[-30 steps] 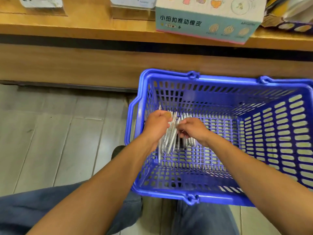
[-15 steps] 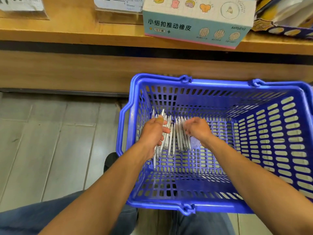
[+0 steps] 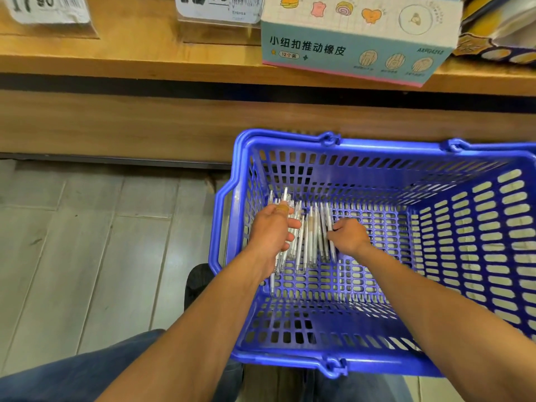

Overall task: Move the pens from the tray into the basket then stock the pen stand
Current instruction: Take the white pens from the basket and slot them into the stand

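Grey floor planks (image 3: 87, 256) fill the nine o'clock side of the head view, and a wooden shelf (image 3: 130, 62) runs across twelve o'clock, carrying a pale eraser box (image 3: 356, 44) with printed characters and two price tags (image 3: 49, 7) toward eleven. A blue basket (image 3: 435, 158) with slotted walls sits on the floor from the centre out to three o'clock, just in front of the shelf base. Inside it, on the bottom near its nine o'clock wall, lies a spread of clear white pens (image 3: 310, 236), roughly parallel and pointing toward twelve. The left hand (image 3: 272, 230) is curled around a bunch of these pens, fingers partly closed over them, more pens poking out above and below the fist. The right hand (image 3: 349, 235) rests at the three o'clock edge of the pens, fingers bent down and touching the outermost ones; whether it actually grips any cannot be told. Blue-jeaned knees (image 3: 87, 372) show at six o'clock.
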